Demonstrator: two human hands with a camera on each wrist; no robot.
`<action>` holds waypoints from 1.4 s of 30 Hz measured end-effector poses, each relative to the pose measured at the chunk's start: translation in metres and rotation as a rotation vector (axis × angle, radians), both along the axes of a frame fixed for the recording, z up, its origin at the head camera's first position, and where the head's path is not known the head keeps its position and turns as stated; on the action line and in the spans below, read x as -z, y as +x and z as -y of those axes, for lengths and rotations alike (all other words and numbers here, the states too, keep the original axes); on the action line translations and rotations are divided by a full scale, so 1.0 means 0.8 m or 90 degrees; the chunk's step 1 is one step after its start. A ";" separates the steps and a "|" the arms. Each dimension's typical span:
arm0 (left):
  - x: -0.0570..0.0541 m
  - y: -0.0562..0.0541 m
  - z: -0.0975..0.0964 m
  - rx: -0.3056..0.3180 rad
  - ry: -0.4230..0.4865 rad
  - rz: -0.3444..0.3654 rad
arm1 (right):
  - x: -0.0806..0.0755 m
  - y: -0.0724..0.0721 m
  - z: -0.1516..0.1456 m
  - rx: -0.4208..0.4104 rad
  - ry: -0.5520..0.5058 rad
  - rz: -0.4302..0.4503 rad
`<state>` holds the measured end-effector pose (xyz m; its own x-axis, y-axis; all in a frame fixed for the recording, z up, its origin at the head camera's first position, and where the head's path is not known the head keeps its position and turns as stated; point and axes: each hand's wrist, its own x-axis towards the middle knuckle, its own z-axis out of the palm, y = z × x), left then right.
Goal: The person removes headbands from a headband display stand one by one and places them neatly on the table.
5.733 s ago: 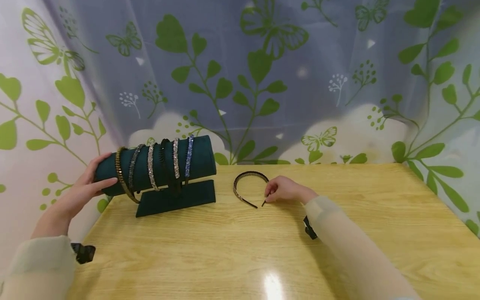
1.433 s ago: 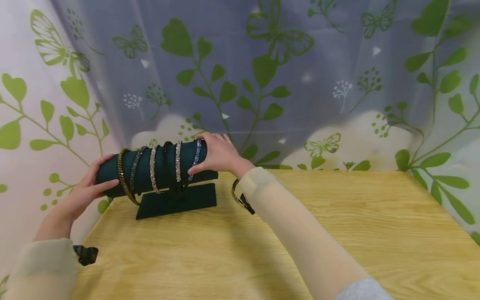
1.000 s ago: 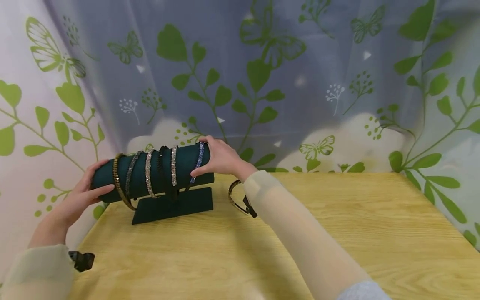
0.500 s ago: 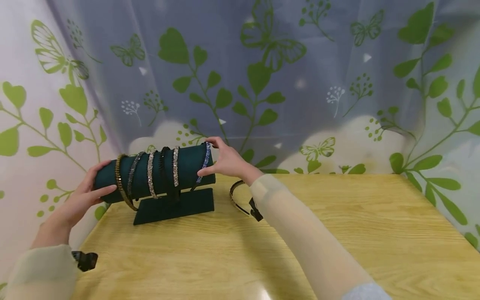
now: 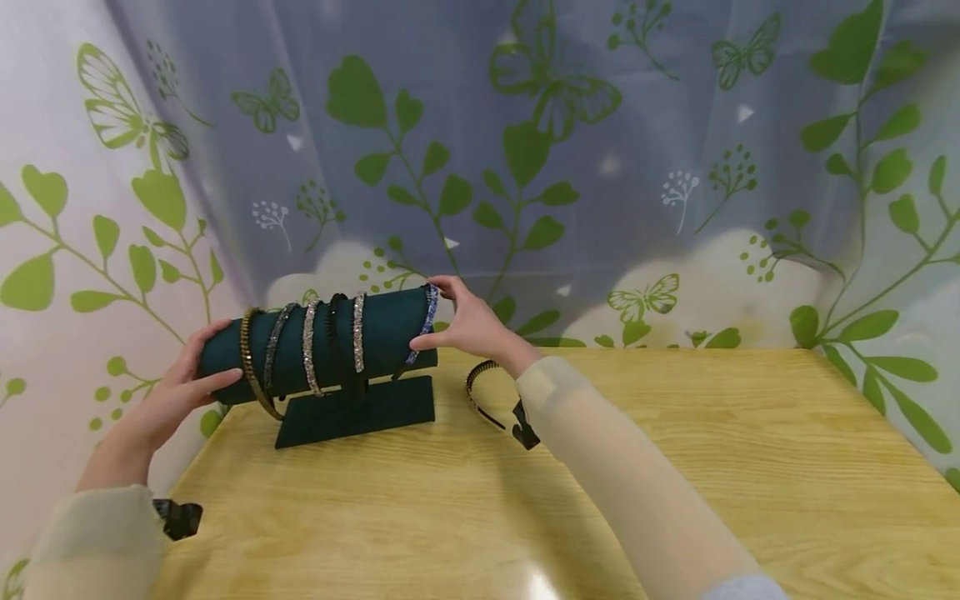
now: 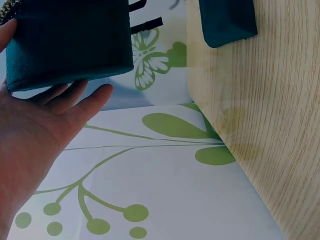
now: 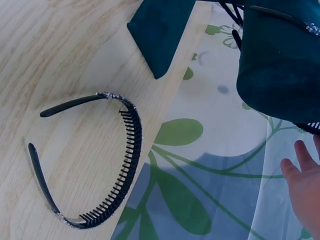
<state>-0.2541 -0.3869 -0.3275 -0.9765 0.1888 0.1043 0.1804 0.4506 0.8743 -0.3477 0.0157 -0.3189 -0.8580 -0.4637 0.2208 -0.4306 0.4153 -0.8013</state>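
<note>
A dark green velvet headband stand (image 5: 393,325) stands at the left of the table with several headbands around its roll. My left hand (image 5: 161,404) grips the roll's left end, thumb in front and fingers behind, beside a gold headband (image 5: 246,354). At the right end, my right hand (image 5: 480,325) pinches a blue glittery headband (image 5: 430,312) between thumb and fingers; the band sits around the very edge of the roll. In the right wrist view, the hand (image 7: 307,190) is cut off by the frame edge, and its hold on the band is mostly hidden.
A toothed black headband with sparkly trim (image 7: 134,150) lies on the wooden table (image 5: 675,433), partly hidden by my right wrist in the head view. Silver headbands (image 5: 358,333) circle the roll's middle. A leaf-patterned curtain (image 5: 600,208) hangs behind the table.
My right hand has gone from the headband on the table to the blue one on the roll, and has slid it rightward to the roll's end. My left hand has kept its grip.
</note>
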 end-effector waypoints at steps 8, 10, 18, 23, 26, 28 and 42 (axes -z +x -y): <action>-0.005 -0.002 0.001 -0.002 -0.002 -0.006 | -0.002 -0.001 -0.003 0.015 -0.032 0.014; -0.005 -0.002 0.003 -0.003 -0.007 -0.010 | -0.002 -0.001 -0.004 0.019 -0.042 0.021; -0.004 0.001 0.007 -0.008 -0.008 -0.003 | 0.015 -0.002 -0.013 0.032 -0.091 0.051; -0.004 -0.003 0.002 0.004 -0.007 -0.004 | 0.029 -0.002 -0.036 0.058 -0.096 0.055; -0.003 -0.004 -0.001 0.004 -0.005 -0.002 | 0.030 -0.001 -0.053 0.065 -0.081 0.035; -0.002 -0.004 -0.002 0.001 -0.009 0.003 | 0.028 0.000 -0.064 0.066 -0.071 0.021; 0.001 -0.002 0.000 -0.010 -0.002 0.018 | 0.030 -0.012 -0.153 0.091 -0.092 -0.010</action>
